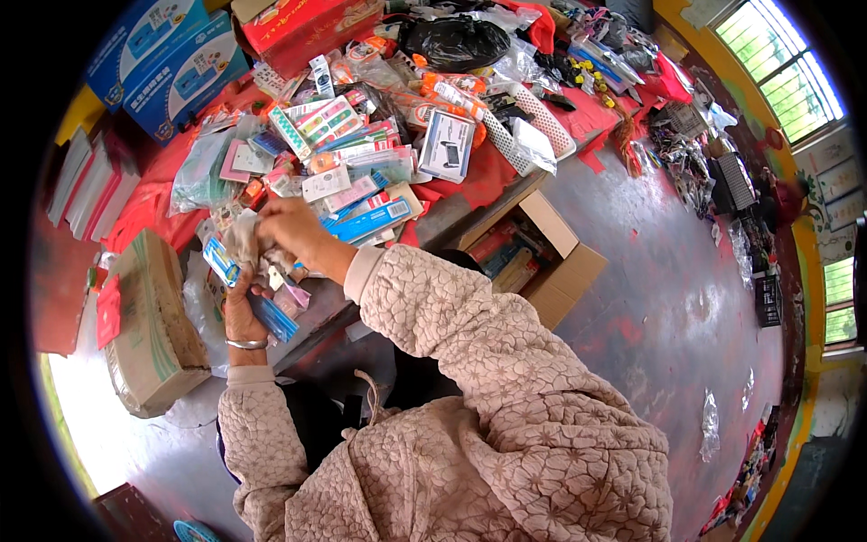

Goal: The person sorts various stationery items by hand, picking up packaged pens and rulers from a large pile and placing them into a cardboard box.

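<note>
My left hand (242, 312), with a bangle at its wrist, is closed on a small blue-and-yellow packet (220, 260) at the table's near edge. Right above it, the bent fingers of my right hand (296, 230) pinch a crumpled grey-tan piece (242, 238), whose kind I cannot make out. Close to my left fingers is a flat blue packet (274, 318); whether the hand holds it too is unclear. Beyond my right wrist lies a long blue-and-white box (372, 219) among carded goods. A white box with a dark device pictured on it (447, 146) lies farther right.
A taped cardboard carton (153, 321) stands left of my hands. On the floor to the right, an open cardboard box (551, 257) holds packages. Blue boxes (176, 77) and a red box (302, 34) stand at the back, near a black plastic bag (453, 42).
</note>
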The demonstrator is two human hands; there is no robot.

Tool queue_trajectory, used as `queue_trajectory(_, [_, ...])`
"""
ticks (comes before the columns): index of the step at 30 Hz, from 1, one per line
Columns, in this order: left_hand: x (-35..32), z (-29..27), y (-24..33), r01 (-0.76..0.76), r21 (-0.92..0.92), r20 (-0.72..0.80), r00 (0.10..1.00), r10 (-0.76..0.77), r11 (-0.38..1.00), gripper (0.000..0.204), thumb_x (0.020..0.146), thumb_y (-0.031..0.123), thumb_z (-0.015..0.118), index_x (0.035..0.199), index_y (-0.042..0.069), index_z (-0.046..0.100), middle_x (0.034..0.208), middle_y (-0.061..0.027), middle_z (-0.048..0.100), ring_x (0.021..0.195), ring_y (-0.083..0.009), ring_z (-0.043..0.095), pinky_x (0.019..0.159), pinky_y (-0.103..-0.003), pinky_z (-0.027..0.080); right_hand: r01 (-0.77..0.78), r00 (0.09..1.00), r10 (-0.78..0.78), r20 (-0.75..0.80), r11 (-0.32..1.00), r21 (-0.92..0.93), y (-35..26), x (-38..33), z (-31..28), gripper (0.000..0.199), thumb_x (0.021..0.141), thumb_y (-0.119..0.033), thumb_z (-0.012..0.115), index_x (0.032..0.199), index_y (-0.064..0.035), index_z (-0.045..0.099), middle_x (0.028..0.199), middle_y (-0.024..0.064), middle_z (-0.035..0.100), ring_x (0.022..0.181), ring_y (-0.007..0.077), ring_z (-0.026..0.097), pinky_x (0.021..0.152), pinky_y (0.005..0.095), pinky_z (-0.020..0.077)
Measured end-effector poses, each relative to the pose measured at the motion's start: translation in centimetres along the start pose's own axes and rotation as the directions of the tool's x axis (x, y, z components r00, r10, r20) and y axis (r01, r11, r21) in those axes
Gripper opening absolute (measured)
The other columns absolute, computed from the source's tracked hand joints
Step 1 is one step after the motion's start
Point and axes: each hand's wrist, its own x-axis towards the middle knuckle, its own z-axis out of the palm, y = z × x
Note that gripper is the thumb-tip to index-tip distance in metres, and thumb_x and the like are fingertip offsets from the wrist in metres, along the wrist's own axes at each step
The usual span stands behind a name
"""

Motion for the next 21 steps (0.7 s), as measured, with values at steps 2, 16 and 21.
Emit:
queue_trajectory(2, [-0.5,1.0,-0.2,-0.047,0.129,0.133,0.991,0.03,0.99,0.02,0.079,0.005,0.061,0.096,0.006,0.053,0.069,0.0001,0.05,0.055,-0.0086,0.044,0.05,-0.023,0.041,-0.02,0.999,0.024,-0.028,0.992,0.123,-0.2,0.4,-0.6,0.004,0.072,-0.001,0.056,0.075,-0.0001,0.058,0.07,0.004,0.057,0.063,0.0131,0.054,0.057,0.0275,0.0447])
queue_trajectory(16, [-1.9,1.8,0.7,-0.095,0.167,0.131,0.989,0.073,0.981,0.014,0.079,-0.001,0.055,0.091,0.005,0.05,0.064,-0.0026,0.049,0.053,-0.0114,0.045,0.052,-0.024,0.041,0.056,0.996,-0.035,0.081,0.962,-0.267,2.2,1.0,0.2,0.033,0.068,-0.02,0.071,0.088,0.0013,0.056,0.073,0.0066,0.059,0.063,0.0166,0.056,0.058,0.0307,0.0463])
queue_trajectory(21, [-2.0,1.8,2.5,-0.238,0.127,0.151,0.964,0.218,0.963,0.016,0.079,0.0,0.054,0.094,0.006,0.052,0.07,-0.0068,0.055,0.053,-0.0085,0.045,0.05,-0.022,0.039,0.318,0.92,-0.392,0.014,0.723,-0.613,0.4,0.4,0.1,0.036,0.069,-0.021,0.071,0.092,0.0022,0.056,0.068,0.0136,0.059,0.062,0.0213,0.058,0.055,0.0324,0.0439])
